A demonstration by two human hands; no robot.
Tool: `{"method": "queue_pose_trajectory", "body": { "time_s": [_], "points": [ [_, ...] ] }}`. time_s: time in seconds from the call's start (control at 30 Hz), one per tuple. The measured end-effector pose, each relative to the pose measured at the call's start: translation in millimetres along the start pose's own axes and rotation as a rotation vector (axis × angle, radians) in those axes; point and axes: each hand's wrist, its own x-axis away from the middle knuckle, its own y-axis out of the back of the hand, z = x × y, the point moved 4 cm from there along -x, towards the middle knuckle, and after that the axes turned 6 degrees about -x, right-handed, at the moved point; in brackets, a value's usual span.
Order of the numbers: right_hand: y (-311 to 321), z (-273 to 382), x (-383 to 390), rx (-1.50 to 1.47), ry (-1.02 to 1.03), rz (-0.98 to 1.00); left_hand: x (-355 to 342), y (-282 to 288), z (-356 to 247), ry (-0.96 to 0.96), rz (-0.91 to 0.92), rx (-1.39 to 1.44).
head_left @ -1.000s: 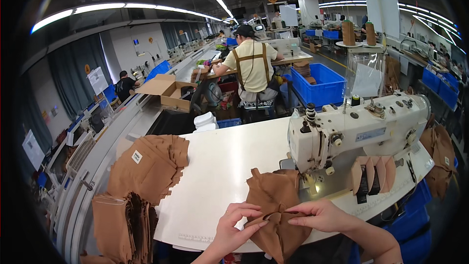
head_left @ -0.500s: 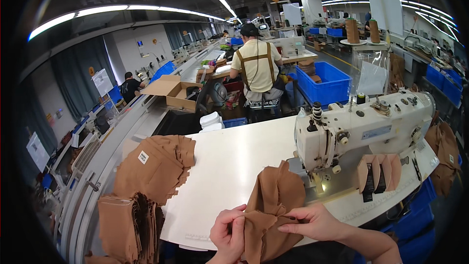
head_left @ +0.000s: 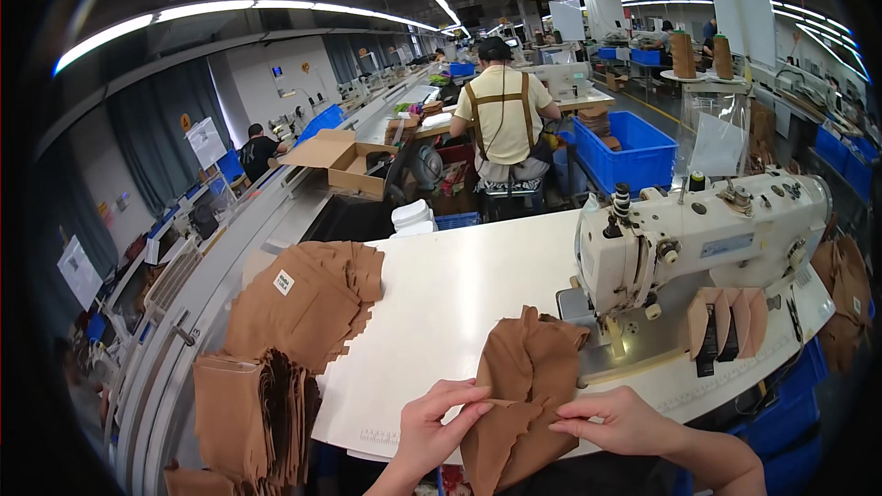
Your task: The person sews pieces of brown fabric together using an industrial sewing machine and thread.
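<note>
A piece of brown fabric [head_left: 528, 363] with folded layers lies over the front edge of the white sewing table, its lower part hanging toward me. My left hand [head_left: 439, 418] pinches the fabric's left edge between thumb and fingers. On the opposite side, my right hand [head_left: 617, 421] grips the right edge in a similar pinch. Just beyond the fabric to the right stands a white sewing machine [head_left: 707, 239], its needle area next to the cloth but apart from my fingers.
Brown fabric pieces [head_left: 299, 303] are stacked on the table's left, with a folded bundle [head_left: 230, 413] nearer me. A divided tan holder [head_left: 730, 321] sits below the machine arm. Beyond the table are a cardboard box [head_left: 354, 170], a blue bin [head_left: 625, 152] and a seated person [head_left: 501, 119].
The fabric's folds have shifted and its upper end leans more to the right. My hands are slightly farther apart, still pinching its edges. The whole view has shifted a little.
</note>
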Motion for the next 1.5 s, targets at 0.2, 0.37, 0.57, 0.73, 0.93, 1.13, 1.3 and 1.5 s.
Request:
{"method": "queue_pose_trajectory", "body": {
  "time_s": [0.2,0.37,0.57,0.73,0.93,1.13,1.3,1.5],
  "points": [
    [-4,1,-5,0.033,-0.049,-0.062,0,-1,3,0.084,0.067,-0.042],
    [-12,3,-10,0.062,-0.085,-0.056,5,-12,15,0.114,-0.003,0.225],
    [-40,17,-28,0.003,-0.135,0.012,30,19,12,0.116,-0.271,0.136],
    [-74,24,-43,-0.273,0.011,0.152,31,75,-85,-0.620,-0.457,-0.701],
    [-78,-14,-14,-0.564,-0.276,-0.018,-30,40,-51,-0.720,-0.050,-0.776],
    [-26,-61,15,-0.555,-0.638,0.018,-78,-58,9,-0.700,0.257,-0.460],
    [3,-72,28,-0.724,-0.795,0.014,-105,-105,38,-0.310,0.433,-0.157],
    [30,-86,27,-0.836,-0.982,-0.012,-114,-155,81,0.033,0.412,-0.118]
  ]
}}
